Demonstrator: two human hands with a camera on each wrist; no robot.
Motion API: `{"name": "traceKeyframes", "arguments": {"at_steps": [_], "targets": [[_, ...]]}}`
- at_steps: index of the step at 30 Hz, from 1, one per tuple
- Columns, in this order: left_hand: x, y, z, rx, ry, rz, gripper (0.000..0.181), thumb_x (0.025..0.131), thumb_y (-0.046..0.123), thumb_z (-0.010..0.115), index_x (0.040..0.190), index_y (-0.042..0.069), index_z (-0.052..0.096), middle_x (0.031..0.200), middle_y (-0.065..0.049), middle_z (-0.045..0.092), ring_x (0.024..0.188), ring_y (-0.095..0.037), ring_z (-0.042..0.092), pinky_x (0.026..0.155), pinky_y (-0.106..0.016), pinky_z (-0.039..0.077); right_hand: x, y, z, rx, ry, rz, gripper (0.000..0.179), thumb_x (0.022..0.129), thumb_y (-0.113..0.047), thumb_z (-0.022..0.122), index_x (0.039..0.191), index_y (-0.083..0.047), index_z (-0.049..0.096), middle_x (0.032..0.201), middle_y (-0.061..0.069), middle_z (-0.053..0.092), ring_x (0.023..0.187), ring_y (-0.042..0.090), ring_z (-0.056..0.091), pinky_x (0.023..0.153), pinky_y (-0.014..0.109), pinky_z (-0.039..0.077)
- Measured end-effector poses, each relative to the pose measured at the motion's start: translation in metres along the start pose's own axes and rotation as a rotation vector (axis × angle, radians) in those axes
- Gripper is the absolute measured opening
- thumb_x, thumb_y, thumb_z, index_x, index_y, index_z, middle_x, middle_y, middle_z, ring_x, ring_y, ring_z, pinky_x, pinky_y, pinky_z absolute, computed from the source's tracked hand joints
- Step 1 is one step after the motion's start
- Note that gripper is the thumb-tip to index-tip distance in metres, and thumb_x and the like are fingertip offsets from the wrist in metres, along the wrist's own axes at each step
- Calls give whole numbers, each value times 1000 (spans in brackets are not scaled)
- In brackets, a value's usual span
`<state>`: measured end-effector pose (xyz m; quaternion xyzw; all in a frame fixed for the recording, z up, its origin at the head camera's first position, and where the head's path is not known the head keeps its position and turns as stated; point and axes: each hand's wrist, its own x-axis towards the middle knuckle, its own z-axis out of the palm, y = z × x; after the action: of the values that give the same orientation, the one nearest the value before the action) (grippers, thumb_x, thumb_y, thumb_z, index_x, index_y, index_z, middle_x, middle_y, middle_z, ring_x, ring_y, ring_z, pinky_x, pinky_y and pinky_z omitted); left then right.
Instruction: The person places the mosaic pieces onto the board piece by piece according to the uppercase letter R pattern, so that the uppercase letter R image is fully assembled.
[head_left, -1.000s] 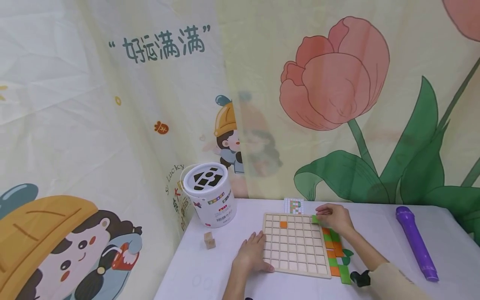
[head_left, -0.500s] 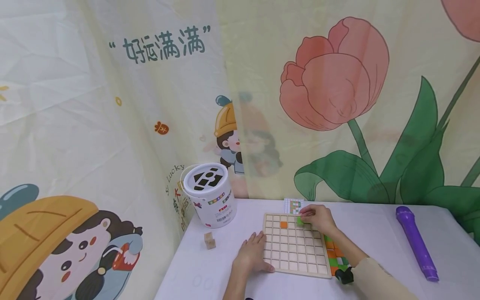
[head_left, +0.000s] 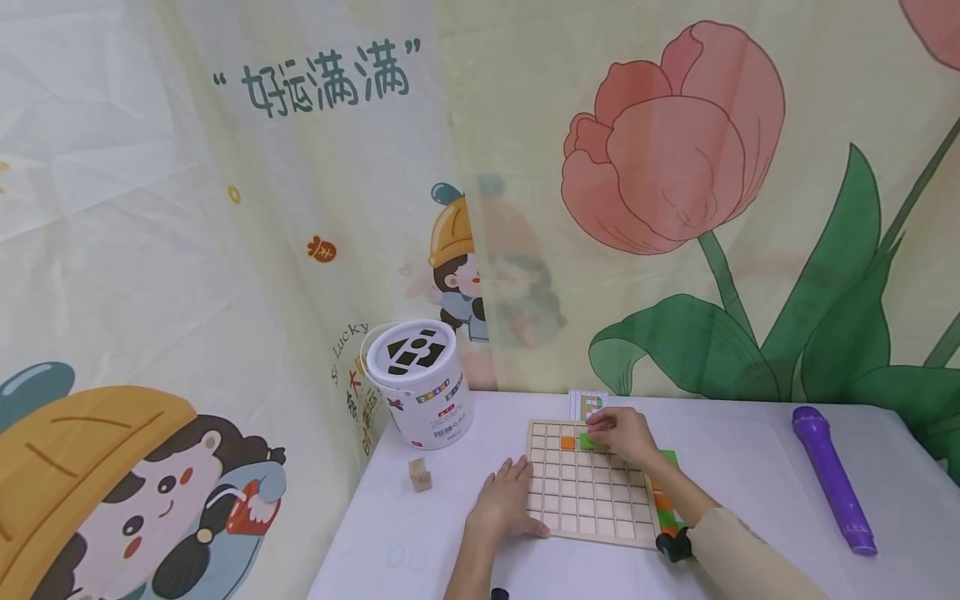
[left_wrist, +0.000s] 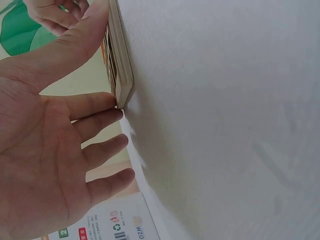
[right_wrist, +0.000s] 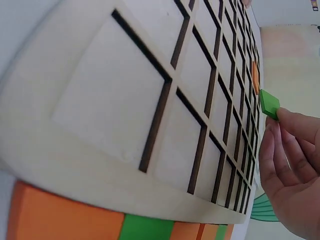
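A wooden grid board (head_left: 585, 492) lies on the white table. My left hand (head_left: 504, 502) rests against its left side; in the left wrist view its straight fingers (left_wrist: 102, 125) touch a board corner and the thumb lies along an edge. Between thumb and fingers, my right hand (head_left: 626, 435) pinches a green square tile (right_wrist: 269, 104) near the board's far rows. Just left of that tile, an orange tile (head_left: 567, 442) sits in a grid cell. More orange and green tiles (right_wrist: 65, 215) lie along the board's right side, partly hidden by my right arm.
A white lidded bucket (head_left: 420, 392) stands at the back left, with small wooden blocks (head_left: 421, 476) in front. Behind the board lies a printed pattern card (head_left: 588, 403). A purple microphone-shaped object (head_left: 832, 479) lies to the right. Printed curtains (head_left: 517, 125) hang behind the table.
My right hand has moved left across the board's far rows with the green tile, from the right edge to beside the orange tile. My left hand has stayed in place.
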<state>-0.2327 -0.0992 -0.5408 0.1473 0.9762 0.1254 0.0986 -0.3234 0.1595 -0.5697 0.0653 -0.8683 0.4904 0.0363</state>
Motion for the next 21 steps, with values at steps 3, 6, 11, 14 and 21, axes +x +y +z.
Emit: {"name": "traceKeyframes", "arguments": {"at_steps": [3, 6, 11, 14, 21], "targets": [[0, -1, 0, 4, -5, -3, 110, 66, 47, 96, 155, 3, 48, 163, -13, 44, 152, -36, 37, 122, -58, 34, 2, 0, 3, -9, 1, 6, 15, 87, -6, 84, 102, -5, 78, 85, -3, 76, 79, 13, 71, 70, 28, 59], [0, -1, -1, 7, -8, -3, 111, 66, 48, 96, 155, 3, 47, 163, -12, 43, 152, -36, 36, 122, -58, 34, 3, 1, 6, -24, -2, 6, 15, 88, -8, 83, 103, -5, 78, 85, -4, 76, 79, 13, 70, 71, 30, 59], [0, 1, -2, 10, -3, 2, 111, 66, 48, 96, 155, 3, 47, 163, -12, 43, 153, -35, 36, 122, -58, 34, 5, 1, 9, -58, 5, 5, 14, 89, -8, 83, 102, -5, 78, 83, -6, 74, 79, 12, 69, 74, 34, 59], [0, 1, -2, 10, -4, 1, 111, 66, 48, 96, 155, 3, 47, 163, -12, 43, 153, -35, 36, 122, -58, 34, 5, 1, 11, -85, 7, -1, 11, 89, -9, 83, 99, -8, 79, 82, -6, 74, 79, 12, 68, 74, 34, 58], [0, 0, -2, 14, -9, -2, 110, 67, 48, 96, 155, 3, 47, 163, -12, 44, 152, -35, 36, 122, -57, 34, 4, 3, 14, -110, -6, -14, 10, 87, -6, 84, 92, -14, 80, 81, -8, 74, 77, 11, 69, 77, 34, 57]]}}
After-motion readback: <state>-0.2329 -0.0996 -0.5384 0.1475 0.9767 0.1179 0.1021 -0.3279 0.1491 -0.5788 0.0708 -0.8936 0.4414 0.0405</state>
